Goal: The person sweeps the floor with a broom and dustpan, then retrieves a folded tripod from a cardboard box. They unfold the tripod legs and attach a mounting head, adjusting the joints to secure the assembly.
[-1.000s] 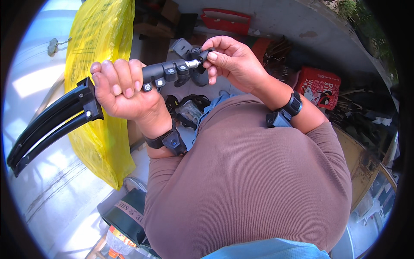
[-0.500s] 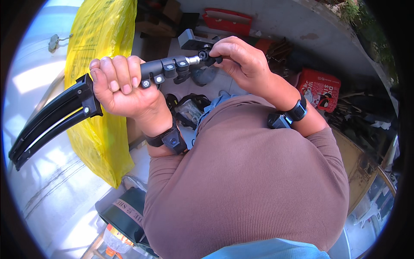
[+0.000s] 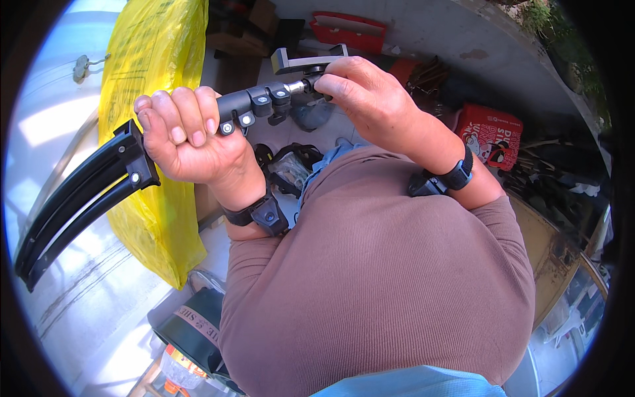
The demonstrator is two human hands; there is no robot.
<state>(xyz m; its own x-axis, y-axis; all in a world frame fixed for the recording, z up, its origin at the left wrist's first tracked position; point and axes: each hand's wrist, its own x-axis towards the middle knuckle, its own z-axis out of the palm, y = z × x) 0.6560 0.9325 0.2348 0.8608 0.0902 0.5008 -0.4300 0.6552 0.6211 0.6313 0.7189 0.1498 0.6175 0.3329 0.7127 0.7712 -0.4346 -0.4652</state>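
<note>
A black tripod (image 3: 235,104) with folded legs lies slantwise in front of me, its feet out to the far left. My left hand (image 3: 188,135) is wrapped round its pole just above the legs. Past the clamp levers, a short silver rod joins the pole to a small black head. On that head sits a phone holder (image 3: 309,63), a bracket with two upright jaws and nothing between them. Thumb and fingers of my right hand (image 3: 370,98) pinch the black joint below the holder; the fingertips partly hide it.
A yellow plastic bag (image 3: 155,198) hangs behind the tripod legs on the left. Below it stand a dark green container (image 3: 192,324) and a clear bottle with an orange cap (image 3: 182,374). On the right lies a red printed bag (image 3: 489,135); a red box (image 3: 348,32) sits at the back.
The phone holder has turned, so both its jaws now show above my right hand. The tripod's feet have dipped a little, and my right fingers have shifted slightly left on the joint.
</note>
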